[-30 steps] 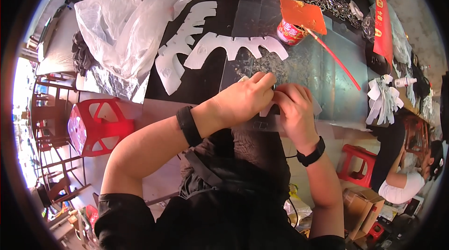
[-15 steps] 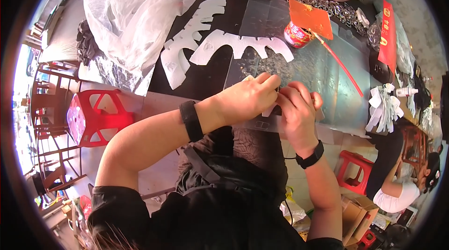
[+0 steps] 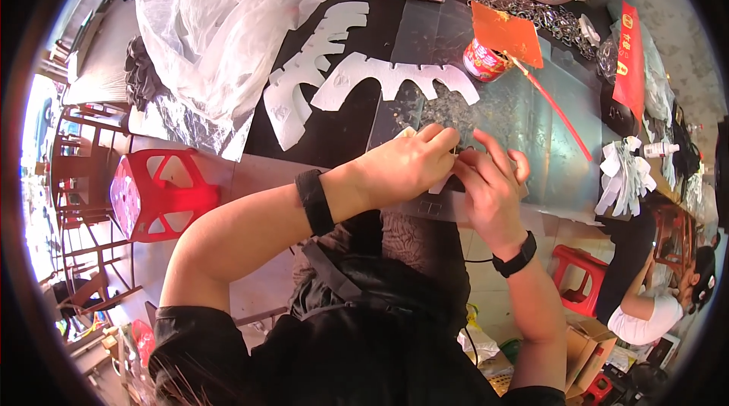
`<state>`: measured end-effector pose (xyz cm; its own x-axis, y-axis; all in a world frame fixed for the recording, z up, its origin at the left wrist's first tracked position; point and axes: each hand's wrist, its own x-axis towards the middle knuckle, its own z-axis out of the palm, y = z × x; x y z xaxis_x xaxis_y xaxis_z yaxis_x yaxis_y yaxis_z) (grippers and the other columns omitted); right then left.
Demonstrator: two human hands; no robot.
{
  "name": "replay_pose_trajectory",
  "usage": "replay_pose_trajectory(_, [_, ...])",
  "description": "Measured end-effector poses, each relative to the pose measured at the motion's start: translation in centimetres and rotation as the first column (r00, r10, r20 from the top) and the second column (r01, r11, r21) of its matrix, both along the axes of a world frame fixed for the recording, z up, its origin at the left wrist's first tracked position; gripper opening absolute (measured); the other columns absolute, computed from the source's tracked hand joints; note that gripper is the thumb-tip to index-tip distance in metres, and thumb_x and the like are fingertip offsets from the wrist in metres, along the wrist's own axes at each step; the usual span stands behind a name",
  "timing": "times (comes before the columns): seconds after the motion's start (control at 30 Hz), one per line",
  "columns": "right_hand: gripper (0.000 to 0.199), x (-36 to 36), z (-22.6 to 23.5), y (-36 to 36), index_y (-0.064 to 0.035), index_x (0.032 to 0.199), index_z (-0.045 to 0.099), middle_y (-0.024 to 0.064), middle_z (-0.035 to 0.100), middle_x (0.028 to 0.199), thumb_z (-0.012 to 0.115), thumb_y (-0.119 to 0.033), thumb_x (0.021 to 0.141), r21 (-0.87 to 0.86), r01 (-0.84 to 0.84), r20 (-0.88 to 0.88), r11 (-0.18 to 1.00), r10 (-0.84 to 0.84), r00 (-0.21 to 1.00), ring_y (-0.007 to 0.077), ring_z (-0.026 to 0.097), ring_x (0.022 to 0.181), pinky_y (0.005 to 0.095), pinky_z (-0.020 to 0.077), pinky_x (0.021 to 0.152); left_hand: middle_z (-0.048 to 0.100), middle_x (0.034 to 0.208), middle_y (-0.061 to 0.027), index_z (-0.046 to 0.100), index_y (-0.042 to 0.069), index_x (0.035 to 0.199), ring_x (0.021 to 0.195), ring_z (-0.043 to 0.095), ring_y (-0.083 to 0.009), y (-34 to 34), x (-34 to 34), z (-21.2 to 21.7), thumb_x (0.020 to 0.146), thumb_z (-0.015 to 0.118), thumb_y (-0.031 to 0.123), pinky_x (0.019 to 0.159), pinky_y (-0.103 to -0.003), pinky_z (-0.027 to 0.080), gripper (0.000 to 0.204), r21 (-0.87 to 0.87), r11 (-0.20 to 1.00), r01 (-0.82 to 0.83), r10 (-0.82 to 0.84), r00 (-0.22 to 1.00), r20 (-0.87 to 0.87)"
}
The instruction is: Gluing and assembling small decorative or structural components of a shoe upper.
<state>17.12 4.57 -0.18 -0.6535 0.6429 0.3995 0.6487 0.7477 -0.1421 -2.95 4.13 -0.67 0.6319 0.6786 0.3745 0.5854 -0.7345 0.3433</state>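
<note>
Over the near edge of the table, my left hand (image 3: 410,167) and my right hand (image 3: 492,192) meet with fingertips pinched together. Between and under them a white piece (image 3: 437,187) shows in small parts; its shape is mostly hidden by the fingers. My right index finger is lifted a little, while its thumb and other fingers stay bent. Just beyond the hands lies a white scalloped cut-out (image 3: 357,78), with a second notched white cut-out (image 3: 285,114) to its left. Both lie flat on the dark table.
A red tub (image 3: 483,63) carries an orange card (image 3: 507,33) and a red stick (image 3: 558,118). Metal rings (image 3: 531,15) lie behind. White strips (image 3: 626,177) are bundled at right, plastic sheeting (image 3: 228,26) at left. Red stools (image 3: 171,186) flank me; another person (image 3: 645,315) sits right.
My right index finger has lifted away from the others, and the right hand has shifted slightly right. The whole view has moved a little; the left hand keeps its pinch.
</note>
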Motion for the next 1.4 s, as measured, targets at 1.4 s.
replay_pose_trajectory(1.4, [0.022, 0.9, 1.3, -0.4, -0.0131, 0.098, 0.067, -0.0036, 0.057, 0.103, 0.053, -0.01, 0.08, -0.157, -0.034, 0.026, 0.987, 0.039, 0.999, 0.0201, 0.045, 0.124, 0.0479, 0.0154, 0.109, 0.052, 0.11, -0.0142, 0.06, -0.003, 0.102, 0.115, 0.045, -0.0312, -2.8, -0.4, 1.9, 0.066, 0.071, 0.03, 0.1, -0.046, 0.039, 0.051, 0.018, 0.999, -0.031, 0.034, 0.968, -0.25])
